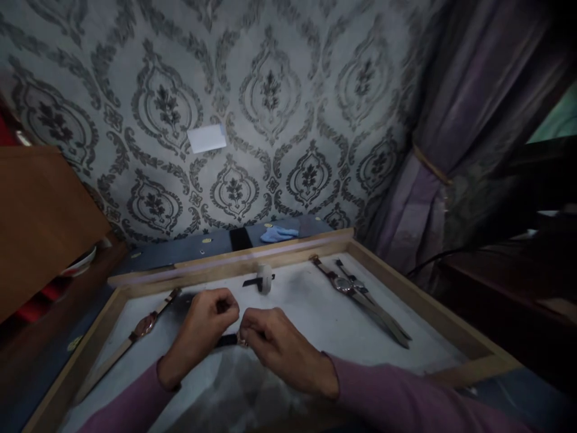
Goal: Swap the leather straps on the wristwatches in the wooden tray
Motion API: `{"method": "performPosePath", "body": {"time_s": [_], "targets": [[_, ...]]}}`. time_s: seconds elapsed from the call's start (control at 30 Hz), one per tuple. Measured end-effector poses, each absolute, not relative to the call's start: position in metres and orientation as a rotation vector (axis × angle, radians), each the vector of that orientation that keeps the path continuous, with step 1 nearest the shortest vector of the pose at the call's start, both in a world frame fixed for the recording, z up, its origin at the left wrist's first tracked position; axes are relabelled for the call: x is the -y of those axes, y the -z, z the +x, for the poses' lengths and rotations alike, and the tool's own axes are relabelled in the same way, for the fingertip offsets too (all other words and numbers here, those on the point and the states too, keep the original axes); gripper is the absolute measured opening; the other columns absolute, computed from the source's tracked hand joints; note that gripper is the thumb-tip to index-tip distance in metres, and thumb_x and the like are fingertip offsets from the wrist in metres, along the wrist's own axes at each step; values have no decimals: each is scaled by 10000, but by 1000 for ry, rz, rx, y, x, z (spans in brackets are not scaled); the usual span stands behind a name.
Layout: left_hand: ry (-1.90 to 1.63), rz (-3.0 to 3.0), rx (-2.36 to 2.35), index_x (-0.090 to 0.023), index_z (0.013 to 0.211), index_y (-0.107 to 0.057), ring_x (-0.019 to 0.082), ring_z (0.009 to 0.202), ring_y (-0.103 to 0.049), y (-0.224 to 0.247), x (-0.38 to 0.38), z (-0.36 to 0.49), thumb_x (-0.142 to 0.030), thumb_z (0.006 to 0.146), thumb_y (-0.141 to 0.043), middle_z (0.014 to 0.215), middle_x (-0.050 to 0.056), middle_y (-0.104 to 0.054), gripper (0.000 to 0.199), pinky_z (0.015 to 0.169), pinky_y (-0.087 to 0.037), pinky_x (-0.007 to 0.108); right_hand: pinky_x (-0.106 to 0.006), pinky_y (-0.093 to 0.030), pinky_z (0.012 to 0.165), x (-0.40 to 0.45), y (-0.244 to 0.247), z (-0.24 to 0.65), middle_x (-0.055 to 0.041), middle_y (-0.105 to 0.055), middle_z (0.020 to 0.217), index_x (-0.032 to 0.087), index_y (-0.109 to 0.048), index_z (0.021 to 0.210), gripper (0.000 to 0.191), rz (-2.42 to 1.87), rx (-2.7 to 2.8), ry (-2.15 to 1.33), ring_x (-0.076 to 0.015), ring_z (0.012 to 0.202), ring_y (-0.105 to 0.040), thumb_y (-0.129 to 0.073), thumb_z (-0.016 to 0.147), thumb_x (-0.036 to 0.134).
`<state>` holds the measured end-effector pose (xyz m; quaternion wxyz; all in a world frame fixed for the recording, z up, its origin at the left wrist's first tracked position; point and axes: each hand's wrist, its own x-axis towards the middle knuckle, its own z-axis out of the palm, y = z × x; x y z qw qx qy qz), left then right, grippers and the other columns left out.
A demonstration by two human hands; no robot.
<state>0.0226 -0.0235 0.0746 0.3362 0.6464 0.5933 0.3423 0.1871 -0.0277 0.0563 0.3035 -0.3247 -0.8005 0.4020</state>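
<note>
Over a white-bottomed wooden tray (451, 370), my two hands are close together. My left hand (202, 331) is closed, thumb and fingers curled into a pinch; whatever is between them is too small to make out. Beside it, my right hand (283, 349) is closed with its fingertips at a wristwatch (228, 341). That watch has a dark strap and a gold-coloured metal part; my fingers partly cover it. Left of my hands lies a watch with a brown strap (145, 325). Behind them stands a small pale roll-like object (264, 279) with a black strap.
Two more watches (343, 285) lie side by side at the tray's right. A light blue cloth or glove (279, 234) rests on the blue patterned cover (216, 242) behind the tray. A brown box (45, 222) stands left, a purple curtain (408, 210) hangs right, and the papered wall is behind.
</note>
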Motion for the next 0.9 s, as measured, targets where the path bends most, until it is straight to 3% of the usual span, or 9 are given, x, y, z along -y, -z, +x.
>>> {"method": "performPosePath", "body": {"time_s": [0.1, 0.23, 0.33, 0.5, 0.9], "targets": [[-880, 1517, -1549, -175, 579, -521, 92, 417, -313, -73, 22, 23, -285, 634, -490, 454, -72, -368, 127, 425, -246, 212, -196, -324, 520, 26, -56, 191, 9, -568, 595, 147, -581, 716, 174, -890, 2108, -1032, -99, 529, -491, -452, 820, 95], [-720, 1934, -1464, -159, 546, -531, 123, 540, -446, -81, 38, 22, -150, 618, -484, 538, -19, -494, 87, 527, -309, 225, -205, -299, 522, 17, -61, 206, 29, -496, 538, 151, -563, 702, 166, -918, 2231, -787, -98, 498, -461, -467, 821, 87], [-582, 2204, -1322, -161, 533, -498, 115, 558, -457, -91, 50, 24, -76, 623, -473, 570, -17, -514, 127, 552, -305, 221, -214, -266, 506, 19, -64, 210, 42, -434, 511, 158, -541, 669, 179, -872, 2315, -722, -94, 473, -412, -471, 819, 92], [-826, 2127, -1526, -172, 560, -496, 133, 565, -460, -95, 50, 30, -123, 696, -495, 582, -6, -516, 145, 539, -310, 228, -213, -273, 513, 40, -62, 203, 36, -457, 545, 172, -535, 715, 187, -813, 2231, -746, -97, 484, -410, -426, 863, 145], [-895, 2296, -1491, -184, 561, -459, 131, 540, -451, -97, 68, 39, -131, 729, -483, 581, -1, -501, 179, 530, -305, 232, -217, -244, 504, 51, -68, 212, 53, -382, 547, 189, -446, 693, 180, -723, 2188, -797, -88, 471, -350, -419, 863, 137]]}}
